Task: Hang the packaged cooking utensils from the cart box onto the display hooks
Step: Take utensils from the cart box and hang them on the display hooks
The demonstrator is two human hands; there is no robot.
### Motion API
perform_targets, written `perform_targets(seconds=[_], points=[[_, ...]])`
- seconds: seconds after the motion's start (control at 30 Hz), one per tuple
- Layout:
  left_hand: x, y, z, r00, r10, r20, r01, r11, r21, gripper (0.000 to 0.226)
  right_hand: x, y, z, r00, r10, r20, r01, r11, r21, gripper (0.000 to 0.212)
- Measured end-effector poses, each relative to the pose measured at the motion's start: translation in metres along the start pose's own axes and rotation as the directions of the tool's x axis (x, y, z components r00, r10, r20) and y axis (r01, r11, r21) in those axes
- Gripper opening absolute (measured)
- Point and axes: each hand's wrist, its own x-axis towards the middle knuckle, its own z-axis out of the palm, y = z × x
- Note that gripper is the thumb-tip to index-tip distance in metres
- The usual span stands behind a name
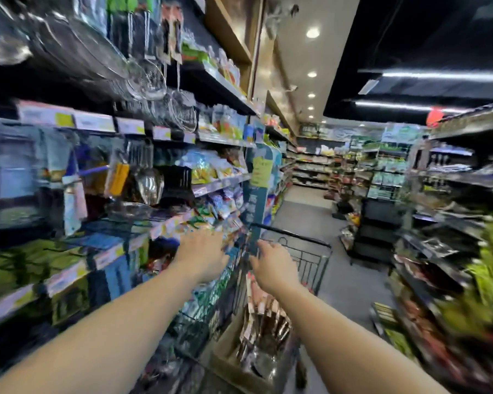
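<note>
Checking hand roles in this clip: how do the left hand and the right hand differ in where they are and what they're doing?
The left hand reaches out to the packets on the shelf edge; the right hand is over the cart, above the box of packaged utensils. The left sits slightly higher and farther left. Both are bare, seen from the back, and blurred; neither grip can be read.

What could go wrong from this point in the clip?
Both hands, left hand and right hand, reach forward over the cart while the view is motion-blurred, so a misjudged grab seems possible. The packaged utensils stand loosely in the cardboard box and might snag or spill when pulled.
</note>
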Motion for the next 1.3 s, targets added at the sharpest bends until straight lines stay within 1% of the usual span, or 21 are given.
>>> perform_targets(seconds=[0.1,0.23,0.37,0.47,0.57,0.7,0.87,0.97,1.1,1.23,1.3], points=[[0.064,0.005,0.055,0.998,0.066,0.015,-0.065,0.996,-0.056,0.041,0.041,0.039,0.036,0.996,0.089,0.019,-0.09,0.996,0.016,0.05],[0.14,0.016,0.125,0.979,0.175,0.108,-0.165,0.982,-0.096,0.053,0.09,0.098,0.081,0.972,0.233,0.016,-0.234,0.972,0.034,0.052],[0.188,0.032,0.191,0.958,0.219,0.184,-0.196,0.971,-0.137,0.047,0.12,0.161,0.116,0.929,0.368,0.031,-0.369,0.928,0.054,0.051],[0.214,0.041,0.242,0.948,0.219,0.232,-0.18,0.967,-0.179,0.043,0.137,0.208,0.147,0.891,0.451,0.054,-0.453,0.891,0.035,0.047],[0.234,0.047,0.292,0.933,0.202,0.296,-0.152,0.971,-0.183,0.048,0.15,0.245,0.187,0.855,0.502,0.13,-0.512,0.857,0.061,0.043],[0.256,0.051,0.357,0.922,0.149,0.358,-0.079,0.976,-0.201,0.052,0.172,0.279,0.242,0.808,0.548,0.215,-0.576,0.812,0.097,0.049],[0.272,0.05,0.431,0.88,0.13,0.457,-0.036,0.977,-0.21,0.053,0.184,0.306,0.316,0.745,0.597,0.298,-0.646,0.756,0.103,0.049],[0.281,0.048,0.475,0.855,0.146,0.497,-0.04,0.975,-0.218,0.051,0.181,0.319,0.359,0.677,0.66,0.325,-0.715,0.696,0.075,0.05],[0.295,0.046,0.539,0.813,0.199,0.547,-0.044,0.958,-0.284,0.046,0.183,0.337,0.414,0.576,0.757,0.31,-0.815,0.563,0.138,0.049],[0.299,0.042,0.593,0.793,0.242,0.559,-0.046,0.939,-0.342,0.052,0.181,0.353,0.468,0.431,0.856,0.285,-0.901,0.392,0.187,0.048],[0.3,0.039,0.614,0.78,0.26,0.569,-0.048,0.932,-0.359,0.053,0.18,0.359,0.49,0.369,0.888,0.275,-0.926,0.327,0.187,0.049]])
